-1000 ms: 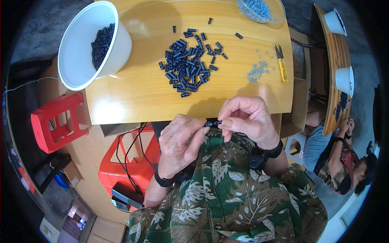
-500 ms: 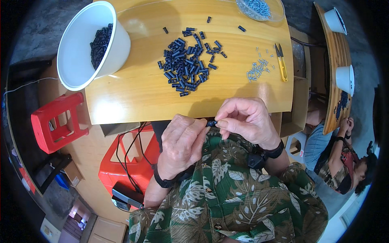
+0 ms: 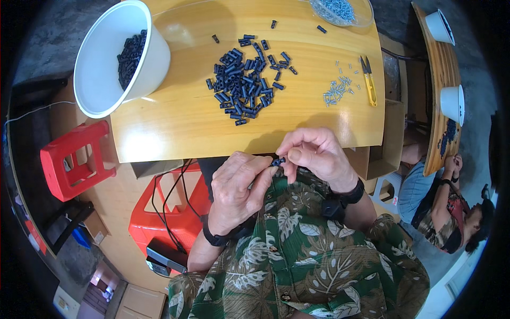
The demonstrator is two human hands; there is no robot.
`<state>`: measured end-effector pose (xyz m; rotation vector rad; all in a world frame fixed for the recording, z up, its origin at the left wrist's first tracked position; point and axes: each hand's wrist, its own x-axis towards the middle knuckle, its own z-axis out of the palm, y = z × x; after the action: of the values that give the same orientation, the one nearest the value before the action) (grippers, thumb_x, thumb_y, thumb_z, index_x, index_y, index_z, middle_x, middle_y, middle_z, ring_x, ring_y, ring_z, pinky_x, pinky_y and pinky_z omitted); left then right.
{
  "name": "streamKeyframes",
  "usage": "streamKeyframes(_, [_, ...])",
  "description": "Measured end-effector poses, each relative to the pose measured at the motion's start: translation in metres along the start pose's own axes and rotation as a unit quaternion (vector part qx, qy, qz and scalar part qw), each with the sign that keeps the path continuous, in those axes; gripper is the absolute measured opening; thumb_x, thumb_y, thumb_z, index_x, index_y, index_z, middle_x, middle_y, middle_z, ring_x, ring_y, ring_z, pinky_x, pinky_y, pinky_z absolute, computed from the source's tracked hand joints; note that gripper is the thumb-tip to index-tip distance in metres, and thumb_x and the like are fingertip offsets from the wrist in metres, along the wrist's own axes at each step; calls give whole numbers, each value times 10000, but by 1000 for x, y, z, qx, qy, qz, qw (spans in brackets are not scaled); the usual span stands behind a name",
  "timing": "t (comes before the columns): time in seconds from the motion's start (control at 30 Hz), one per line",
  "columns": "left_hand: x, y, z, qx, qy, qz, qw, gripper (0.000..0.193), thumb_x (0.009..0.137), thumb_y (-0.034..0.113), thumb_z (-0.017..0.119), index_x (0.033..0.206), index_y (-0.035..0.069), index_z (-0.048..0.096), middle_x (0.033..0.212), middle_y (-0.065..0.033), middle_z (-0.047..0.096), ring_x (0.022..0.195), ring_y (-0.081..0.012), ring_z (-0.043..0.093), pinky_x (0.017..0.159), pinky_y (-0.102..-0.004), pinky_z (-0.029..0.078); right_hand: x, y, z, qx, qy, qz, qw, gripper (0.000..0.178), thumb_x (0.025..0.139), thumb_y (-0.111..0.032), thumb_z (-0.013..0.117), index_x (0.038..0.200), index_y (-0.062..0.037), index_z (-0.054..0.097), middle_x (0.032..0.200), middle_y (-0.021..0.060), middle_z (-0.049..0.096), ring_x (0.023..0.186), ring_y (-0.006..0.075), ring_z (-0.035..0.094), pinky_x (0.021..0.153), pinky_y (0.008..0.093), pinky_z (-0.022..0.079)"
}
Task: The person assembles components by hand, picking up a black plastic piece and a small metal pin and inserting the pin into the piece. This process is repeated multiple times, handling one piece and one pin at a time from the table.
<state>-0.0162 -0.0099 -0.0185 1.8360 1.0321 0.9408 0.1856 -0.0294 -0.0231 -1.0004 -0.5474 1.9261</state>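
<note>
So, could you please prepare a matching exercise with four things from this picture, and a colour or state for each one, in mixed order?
1. Big bucket
2. Scissors
3. Bowl
4. Left hand

A. Yellow handle
B. Holding a small black piece
C. White, with black pieces inside
D. Clear, with small metal pieces inside

Pairs: 1-C, 2-A, 3-D, 4-B

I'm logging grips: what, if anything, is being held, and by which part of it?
The left hand pinches a small black cylindrical piece, plastic-looking, by its left end; whether the right hand touches its other end cannot be told.
</note>
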Motion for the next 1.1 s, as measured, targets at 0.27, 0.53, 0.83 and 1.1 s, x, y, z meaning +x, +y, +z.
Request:
streamKeyframes(0.27, [-2, 0, 0, 25, 14, 24, 999, 240, 710, -60, 785, 925, -2, 694, 791, -115, 667, 697, -262, 654, 638, -349, 520, 2, 5, -3, -23, -12, -2, 1000, 123, 924, -109, 703, 962, 1, 666, 787, 42, 660, 633, 90, 644, 547, 231, 554])
streamKeyframes(0.53, [-2, 2, 3, 45, 18, 42, 998, 246, 729, -65, 777, 950, 3, 692, 845, -125, 678, 739, -260, 668, 640, -342, 526, 2, 2, -2, -41, -8, 6, 999, 124, 920, -121, 707, 911, -10, 650, 748, 11, 626, 602, 66, 607, 512, 210, 516])
streamKeyframes(0.83, [-2, 2, 3, 23, -11, -3, 1000, 251, 751, -60, 773, 982, 7, 703, 854, -128, 682, 764, -264, 673, 661, -339, 528, 1, -2, 5, -103, 18, 14, 994, 114, 913, -125, 718, 913, -31, 653, 757, -8, 627, 607, 38, 584, 516, 182, 482])
streamKeyframes(1.1, [-1, -2, -1, 33, 6, 21, 999, 284, 722, -40, 796, 991, 14, 722, 1025, -141, 677, 943, -286, 665, 793, -347, 546, 4, -12, 5, -99, -25, 90, 991, 304, 878, -267, 778, 1041, -35, 669, 810, -27, 633, 593, 15, 519, 485, 176, 401])
